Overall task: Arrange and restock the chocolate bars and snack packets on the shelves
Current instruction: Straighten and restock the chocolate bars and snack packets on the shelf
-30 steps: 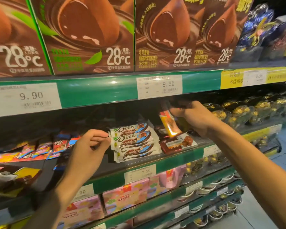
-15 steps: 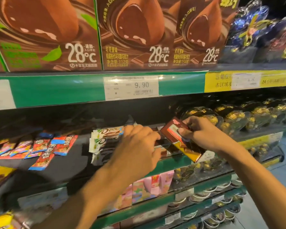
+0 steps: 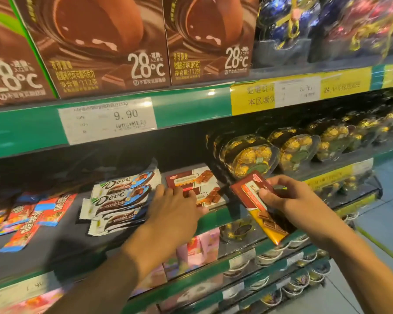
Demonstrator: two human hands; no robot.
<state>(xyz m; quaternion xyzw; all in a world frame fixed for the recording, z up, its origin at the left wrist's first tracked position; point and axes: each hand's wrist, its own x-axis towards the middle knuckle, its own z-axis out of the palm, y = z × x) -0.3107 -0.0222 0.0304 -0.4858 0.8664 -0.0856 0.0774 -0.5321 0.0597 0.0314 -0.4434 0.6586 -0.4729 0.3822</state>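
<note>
**Two hands, one bar going back to its stack**

Two flat maroon-and-white boxed chocolate bars (image 3: pixel 196 189) lie stacked on the dark middle shelf (image 3: pixel 55 241), and we take that stack as our landmark. Our left hand (image 3: pixel 173 211) rests flat on its near edge, fingers spread, likely to steady it. Just right of the stack, off the shelf front, our right hand (image 3: pixel 288 200) pinches a matching maroon-and-orange chocolate bar (image 3: pixel 259 207), tilted, probably to slide it on top. Left of the stack sit white-and-blue Dove foil bars (image 3: pixel 120 200), touching our left hand.
</note>
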